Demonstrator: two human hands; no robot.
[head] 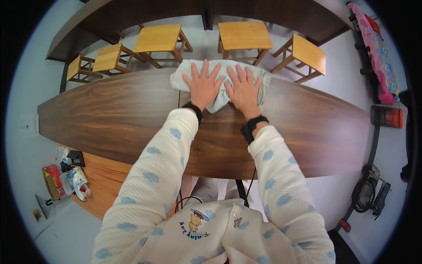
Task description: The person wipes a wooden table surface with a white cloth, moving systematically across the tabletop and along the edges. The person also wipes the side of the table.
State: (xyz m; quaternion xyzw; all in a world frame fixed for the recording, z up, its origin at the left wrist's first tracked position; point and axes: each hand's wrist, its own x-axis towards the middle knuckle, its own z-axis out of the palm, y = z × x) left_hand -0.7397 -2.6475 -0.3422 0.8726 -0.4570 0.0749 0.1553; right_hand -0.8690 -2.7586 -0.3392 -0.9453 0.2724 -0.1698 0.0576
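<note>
A pale, light-coloured cloth (pixel 218 102) lies rumpled along the far edge of a dark wood-grain table (pixel 132 109). Both of my hands press on it from above, palms down. My left hand (pixel 203 86) rests with spread fingers on the cloth's left half. On the right half, my right hand (pixel 243 90) lies flat, its fingers also apart. Neither hand's fingers are closed around the cloth. A black band circles each wrist below the cuffs of my sleeves.
Beyond the far edge stand several wooden stools (pixel 158 38). An orange-brown wooden surface (pixel 102 178) adjoins at lower left, with plastic bags (pixel 75 178) and a red box (pixel 52 180). A heater (pixel 386 116) is by the right wall. A black cable (pixel 251 184) hangs from the near edge.
</note>
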